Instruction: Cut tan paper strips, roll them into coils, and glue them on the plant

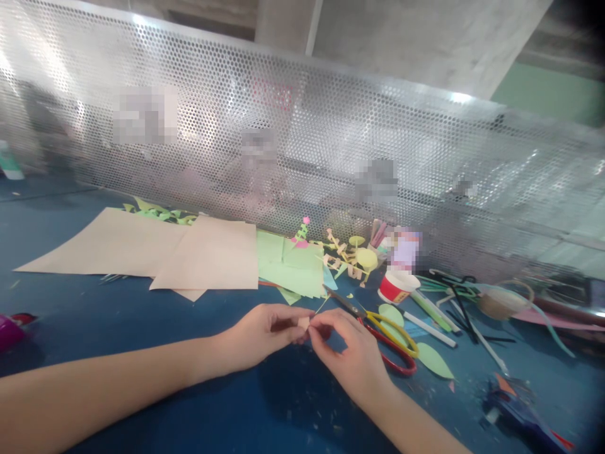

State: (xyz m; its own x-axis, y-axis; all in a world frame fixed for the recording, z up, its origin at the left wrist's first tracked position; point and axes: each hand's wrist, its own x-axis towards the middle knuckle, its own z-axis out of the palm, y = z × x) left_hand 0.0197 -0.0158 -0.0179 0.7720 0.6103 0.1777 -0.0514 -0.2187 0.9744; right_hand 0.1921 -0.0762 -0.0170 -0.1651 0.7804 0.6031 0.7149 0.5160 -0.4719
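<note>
Left hand (258, 336) pinches a small square of pale-peach paper (304, 323), right hand (353, 354) gripping its edge, above a dark blue table (212, 419); light-green paper sheets (300, 270) lie toward its far edge.

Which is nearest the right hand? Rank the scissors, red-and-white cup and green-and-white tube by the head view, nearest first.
1. Scissors: right beside the right hand, on its right.
2. Red-and-white cup: farther ahead, to the right.
3. Green-and-white tube: at the picture's left edge.
</note>
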